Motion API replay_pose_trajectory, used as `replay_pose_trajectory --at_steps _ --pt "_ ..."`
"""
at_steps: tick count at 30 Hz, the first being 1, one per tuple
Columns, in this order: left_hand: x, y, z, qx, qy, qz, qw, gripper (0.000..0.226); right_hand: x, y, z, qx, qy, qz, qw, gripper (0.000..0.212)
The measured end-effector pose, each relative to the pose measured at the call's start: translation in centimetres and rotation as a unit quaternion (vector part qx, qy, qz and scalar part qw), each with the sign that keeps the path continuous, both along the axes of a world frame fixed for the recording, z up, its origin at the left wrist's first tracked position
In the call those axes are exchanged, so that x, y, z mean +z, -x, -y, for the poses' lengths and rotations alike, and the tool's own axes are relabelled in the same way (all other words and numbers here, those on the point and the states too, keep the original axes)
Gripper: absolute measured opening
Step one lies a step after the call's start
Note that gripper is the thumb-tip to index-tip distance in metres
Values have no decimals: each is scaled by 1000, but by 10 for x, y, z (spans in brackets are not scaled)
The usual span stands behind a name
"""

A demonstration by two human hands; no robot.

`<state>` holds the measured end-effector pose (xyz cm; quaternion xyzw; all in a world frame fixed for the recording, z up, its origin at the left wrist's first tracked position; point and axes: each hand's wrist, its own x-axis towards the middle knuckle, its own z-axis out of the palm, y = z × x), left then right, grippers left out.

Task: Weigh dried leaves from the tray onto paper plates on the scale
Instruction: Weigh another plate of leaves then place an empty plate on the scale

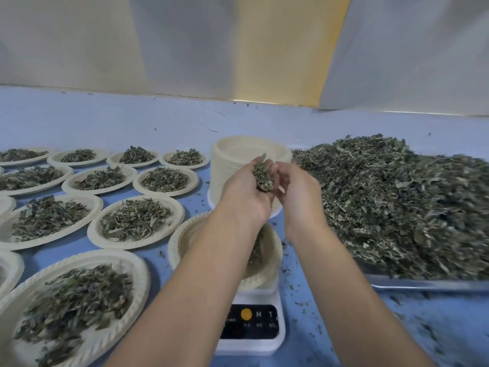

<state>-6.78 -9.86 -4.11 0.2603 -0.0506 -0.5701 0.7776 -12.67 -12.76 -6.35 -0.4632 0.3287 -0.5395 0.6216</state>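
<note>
My left hand is cupped around a clump of dried leaves, held up above the scale. My right hand is close beside it on the right, fingers curled toward the clump; whether they touch the leaves is unclear. Below my forearms a paper plate sits on the white scale, with a few leaves in it; most of the plate is hidden by my arms. The metal tray on the right carries a big heap of dried leaves.
A tall stack of empty paper plates stands behind my hands. Several filled plates cover the blue table on the left. Loose leaf bits lie around the scale. A pale wall rises at the back.
</note>
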Motion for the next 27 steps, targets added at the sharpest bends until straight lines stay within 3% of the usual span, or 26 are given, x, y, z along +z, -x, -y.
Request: replay_pose_trajectory --at_steps 3,8,13,15,18,22,25,27 --pt "-1 27 20 -9 -22 -14 1000 20 -1 10 10 -6 -70 54 996 38" --pt "-7 60 50 -15 -52 111 992 24 -3 42 35 -13 -210 193 958 24" --pt "-19 87 68 -58 -101 203 972 13 -14 73 64 -29 -268 271 924 24" --pt "-24 97 72 -83 -107 254 958 21 -17 86 67 -32 -280 306 909 28" --pt "-31 102 80 -112 -99 314 938 46 -22 99 74 -85 -283 280 913 20" --pt "-37 104 81 -148 -98 370 912 62 -20 112 77 -192 -253 154 936 24" --pt "-38 109 79 -166 -92 388 902 64 -21 114 78 -202 -217 132 946 21" --pt "-40 112 79 -145 -99 413 894 53 -21 111 77 -201 -198 157 946 21"
